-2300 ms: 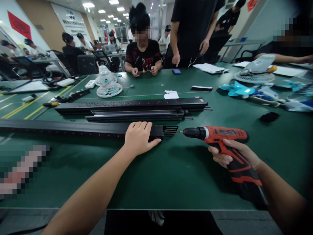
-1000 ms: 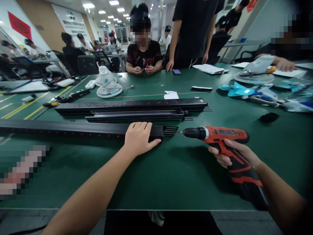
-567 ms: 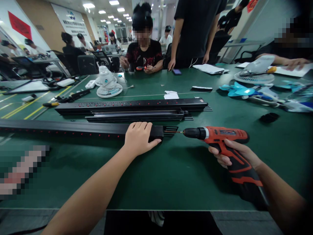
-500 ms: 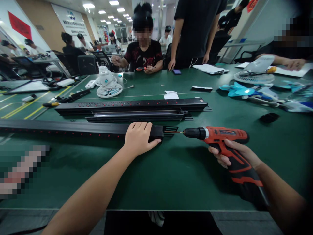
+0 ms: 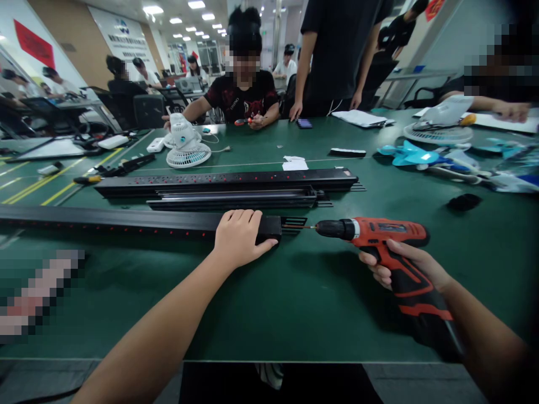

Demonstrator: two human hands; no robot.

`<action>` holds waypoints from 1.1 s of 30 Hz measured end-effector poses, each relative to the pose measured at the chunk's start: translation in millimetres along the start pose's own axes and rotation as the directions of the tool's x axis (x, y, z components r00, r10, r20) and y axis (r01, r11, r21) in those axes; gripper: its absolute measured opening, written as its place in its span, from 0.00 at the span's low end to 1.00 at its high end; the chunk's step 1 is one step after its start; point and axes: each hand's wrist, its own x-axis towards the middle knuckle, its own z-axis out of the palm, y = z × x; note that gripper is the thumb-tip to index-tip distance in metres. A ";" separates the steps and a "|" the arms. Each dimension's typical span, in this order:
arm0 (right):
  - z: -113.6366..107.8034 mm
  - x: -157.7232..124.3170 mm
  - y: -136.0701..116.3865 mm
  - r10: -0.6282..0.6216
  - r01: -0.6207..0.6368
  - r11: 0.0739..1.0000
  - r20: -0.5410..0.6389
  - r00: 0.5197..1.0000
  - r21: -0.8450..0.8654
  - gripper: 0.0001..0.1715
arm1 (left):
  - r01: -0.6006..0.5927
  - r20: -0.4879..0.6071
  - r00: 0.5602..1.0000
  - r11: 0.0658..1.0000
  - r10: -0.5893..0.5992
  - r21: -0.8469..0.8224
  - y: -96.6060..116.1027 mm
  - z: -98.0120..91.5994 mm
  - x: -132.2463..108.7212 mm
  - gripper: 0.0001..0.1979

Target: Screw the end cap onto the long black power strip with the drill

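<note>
Red and black, the power drill (image 5: pixel 391 227) sits in the right hand (image 5: pixel 419 266), whose fingers are closed round its handle, presumably to bear its weight and keep it steady. It is held nearly level and points left, a pose that seems meant to line its thin bit (image 5: pixel 310 227) up with the end of the long black bar (image 5: pixel 138 220); whether the tip touches anything there cannot be told. The bar lies flat across the green table (image 5: pixel 269 320), and the left hand (image 5: pixel 238 238) is clamped over it near that end, fingers across the top and thumb along the near side, probably to stop it sliding or turning. Slim metal prongs (image 5: pixel 297 221) jut out just beside the bit. Beyond, a slimmer bar (image 5: pixel 236 200) and a second thick bar (image 5: pixel 227 179) lie roughly parallel, perhaps set back to give both arms room. Farther off, a seated person (image 5: pixel 246 101) holds a small orange tool (image 5: pixel 242 122), the other arm stretched out behind a white fan (image 5: pixel 187 152).
</note>
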 end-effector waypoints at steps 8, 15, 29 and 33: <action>-4.9 1.2 2.0 0.007 -0.007 1.000 -0.014 1.000 -0.002 0.15 | -0.001 -0.003 1.000 1.000 0.001 0.000 -0.1 -0.6 -0.3 0.29; -2.8 1.4 0.7 0.026 -0.026 0.999 0.024 0.999 -0.022 0.18 | 0.001 -0.011 1.000 1.000 -0.001 -0.012 -0.9 2.2 -0.6 0.29; -6.2 1.9 2.7 0.031 -0.030 0.998 0.023 0.999 -0.049 0.21 | 0.000 -0.021 1.000 1.000 0.000 -0.016 -1.0 2.4 -0.8 0.29; -4.2 2.1 2.2 0.029 -0.028 0.999 0.027 0.999 -0.041 0.20 | -0.006 -0.032 0.999 1.000 0.006 -0.004 -0.8 2.4 -0.9 0.28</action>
